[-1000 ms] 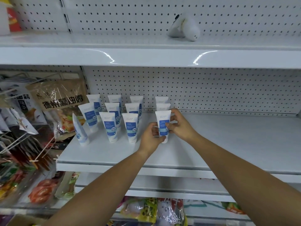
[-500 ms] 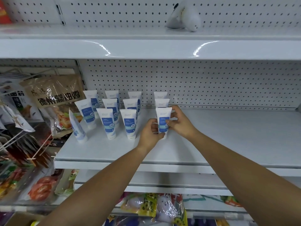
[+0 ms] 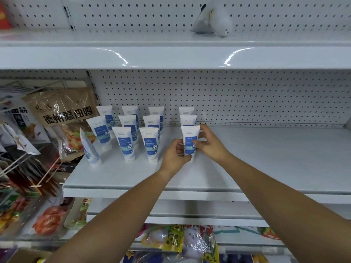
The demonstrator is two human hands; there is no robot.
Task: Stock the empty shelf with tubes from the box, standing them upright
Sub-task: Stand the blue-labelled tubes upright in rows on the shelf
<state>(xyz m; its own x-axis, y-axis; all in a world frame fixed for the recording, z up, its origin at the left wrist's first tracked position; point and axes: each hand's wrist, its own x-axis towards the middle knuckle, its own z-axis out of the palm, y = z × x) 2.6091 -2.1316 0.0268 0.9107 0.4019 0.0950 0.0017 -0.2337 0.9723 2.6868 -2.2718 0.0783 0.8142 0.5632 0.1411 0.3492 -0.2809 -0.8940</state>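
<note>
A white metal shelf (image 3: 266, 158) backed by pegboard (image 3: 247, 95) fills the head view, with hanging snack bags (image 3: 62, 114) on the left and another white shelf above.

The tubes sit at the left end of the shelf in four short columns, three deep, cap down and upright. The exception is the front-left tube (image 3: 89, 149), which leans and is turned edge-on, so it probably needs straightening.

The front tube of the fourth column (image 3: 190, 133) is the one in hand. Its cap seems to be down on the shelf, though the hands hide the base. The left hand (image 3: 173, 154) has its fingers curled round the tube's lower left side. The right hand (image 3: 210, 145) pinches it from the right, thumb on the label and fingers behind.

By my judgement this tube is being settled and squared up with its row, just in front of the two behind it.

About a third of the shelf's width is stocked. The wide stretch to the right holds no tubes, so most of the job remains. A brown corner (image 3: 24, 255) at the bottom left may be the box; what it holds cannot be seen.
</note>
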